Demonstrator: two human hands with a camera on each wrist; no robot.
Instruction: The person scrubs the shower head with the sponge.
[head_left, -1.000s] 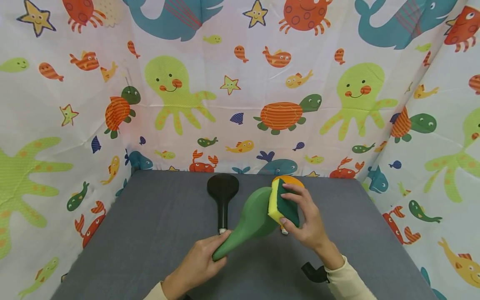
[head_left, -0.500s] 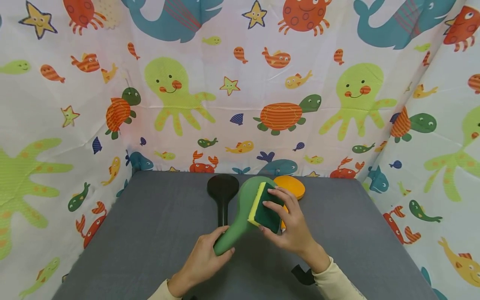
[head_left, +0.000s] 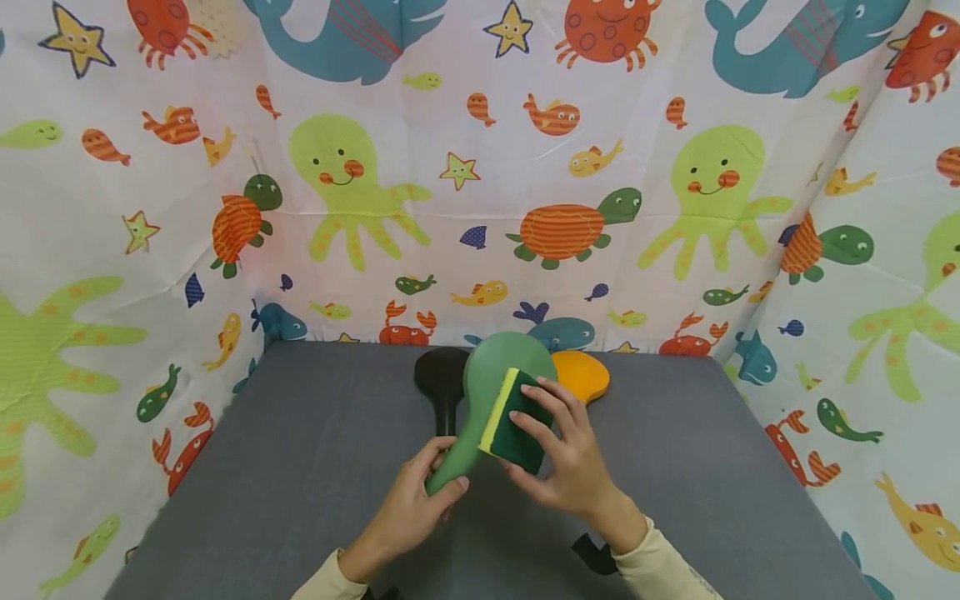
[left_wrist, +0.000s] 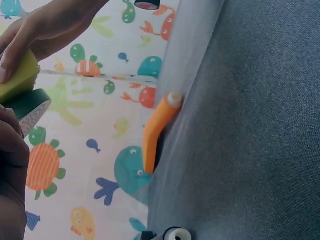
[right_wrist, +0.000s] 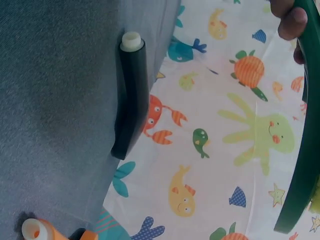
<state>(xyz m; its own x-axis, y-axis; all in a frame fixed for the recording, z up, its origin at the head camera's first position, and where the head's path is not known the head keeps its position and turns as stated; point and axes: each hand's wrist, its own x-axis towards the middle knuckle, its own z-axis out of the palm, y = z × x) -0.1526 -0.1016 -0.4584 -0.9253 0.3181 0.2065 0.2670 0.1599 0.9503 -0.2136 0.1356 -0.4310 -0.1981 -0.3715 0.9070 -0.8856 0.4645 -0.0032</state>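
Upright, green paddle (head_left: 495, 392) wears yellow-green sponge (head_left: 513, 421).

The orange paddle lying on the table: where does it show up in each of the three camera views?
Head: orange paddle at the table's far edge, right of the green paddle, partly hidden.
Left wrist: picture middle, edge-on, white-capped handle uppermost.
Right wrist: bottom left corner, only the capped handle end.
Shared landmark: the black paddle, also in the right wrist view.
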